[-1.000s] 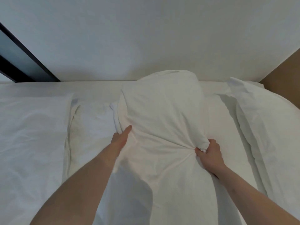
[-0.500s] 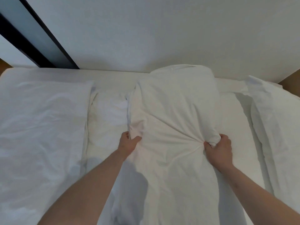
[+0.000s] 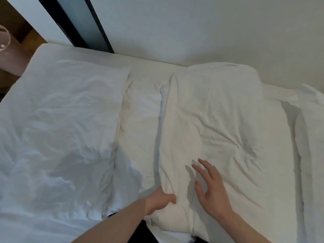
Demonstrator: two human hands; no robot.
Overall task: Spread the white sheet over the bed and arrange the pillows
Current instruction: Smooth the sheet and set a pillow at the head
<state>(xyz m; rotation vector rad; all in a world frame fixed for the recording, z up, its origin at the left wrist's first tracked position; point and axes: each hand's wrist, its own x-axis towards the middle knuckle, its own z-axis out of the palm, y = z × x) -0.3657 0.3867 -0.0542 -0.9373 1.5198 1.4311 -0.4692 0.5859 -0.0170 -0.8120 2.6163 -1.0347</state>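
On the bed (image 3: 149,64), a white pillow (image 3: 219,123) lies lengthwise at centre, far end against the white wall (image 3: 192,27), near end at the bed's near edge. Creased cover, with a puckered dimple on its right half. Left hand (image 3: 158,201) at the pillow's near-left corner, thumb lying on top of the fabric; other fingers hidden behind the pillow edge, so it appears to grip that corner. Right hand (image 3: 211,188) just beside it, fingers straight and spread, palm down over the pillow's near part; touching or hovering cannot be told, shadow falls just left of it. Both forearms bare.

Second pillow (image 3: 57,123) to the left, flat and wrinkled, reaching the bed's left edge. Between the two pillows, a strip of white sheet (image 3: 138,120) shows, rumpled. Third pillow (image 3: 312,137) at far right, cut off by the frame edge, apart from the centre pillow.

Dark frame strip (image 3: 84,23) runs diagonally up the wall at upper left. Brown floor (image 3: 26,37) and part of a clear rounded object (image 3: 4,38) at the far left edge.
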